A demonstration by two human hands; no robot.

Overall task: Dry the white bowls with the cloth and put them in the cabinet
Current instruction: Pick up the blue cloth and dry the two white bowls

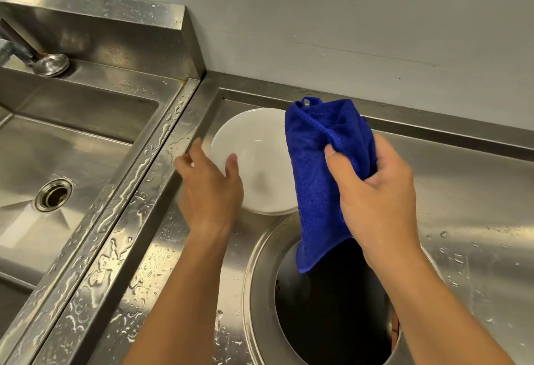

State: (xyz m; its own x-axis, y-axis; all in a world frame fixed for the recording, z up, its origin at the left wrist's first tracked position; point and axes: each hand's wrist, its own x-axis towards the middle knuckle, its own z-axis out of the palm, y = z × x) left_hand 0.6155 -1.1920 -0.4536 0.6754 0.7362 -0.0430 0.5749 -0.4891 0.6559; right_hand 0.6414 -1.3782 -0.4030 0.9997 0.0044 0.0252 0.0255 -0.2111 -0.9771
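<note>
Pinches the left rim of the white bowl [260, 162] with the left hand [209, 188], thumb inside, fingers outside. Bowl upright on the wet steel tabletop [476, 191], beside the sink [86, 139]. Clutches the bunched blue cloth [318, 185] in the right hand [378, 191], just right of the bowl, lower corner dangling above a round opening [332, 307].

The left hand [208, 188] is taking the white bowl [260, 162] by its left rim, thumb lying inside and fingers [196, 146] curling round the outside. The bowl is sitting near the back left corner of the wet steel bench [476, 205], just beside the edge that meets the sink [72, 148]. The right hand [375, 191] is gripping a bunched blue cloth [323, 168], which is hanging over the bowl's right side and the round opening [332, 307] at the bench's front edge.
</note>
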